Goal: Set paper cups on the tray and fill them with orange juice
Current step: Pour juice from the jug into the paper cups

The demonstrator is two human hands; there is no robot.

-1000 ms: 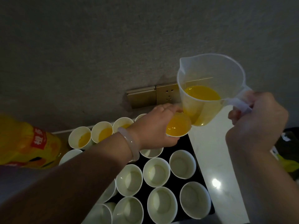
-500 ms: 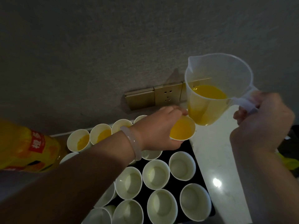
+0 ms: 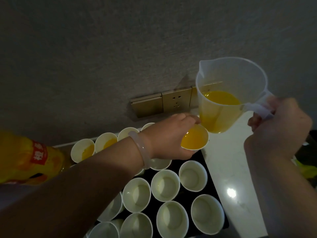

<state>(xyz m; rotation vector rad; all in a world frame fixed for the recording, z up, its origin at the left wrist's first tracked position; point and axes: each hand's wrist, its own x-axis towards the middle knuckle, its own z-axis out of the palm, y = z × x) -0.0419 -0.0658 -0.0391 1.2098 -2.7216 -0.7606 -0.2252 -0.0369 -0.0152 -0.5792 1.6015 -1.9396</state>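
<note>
My left hand (image 3: 169,138) grips a paper cup (image 3: 195,139) full of orange juice at the far right corner of the black tray (image 3: 208,166). A clear plastic jug (image 3: 228,98), about a third full of juice, is held upright by its handle in my right hand (image 3: 277,129), just above and right of that cup. Several empty white cups (image 3: 165,185) stand in rows on the tray. Cups in the back row (image 3: 83,150) hold some juice. My left forearm hides part of the tray.
A large orange juice bottle (image 3: 25,160) lies at the left edge. The tray sits on a white counter (image 3: 240,194) against a grey wall with brass sockets (image 3: 176,102). Something dark and yellow-green (image 3: 307,169) lies past the counter's right side.
The jug has tipped back upright and shifted right, away from the cup. My left hand with the filled cup has moved a little right and down toward the tray corner.
</note>
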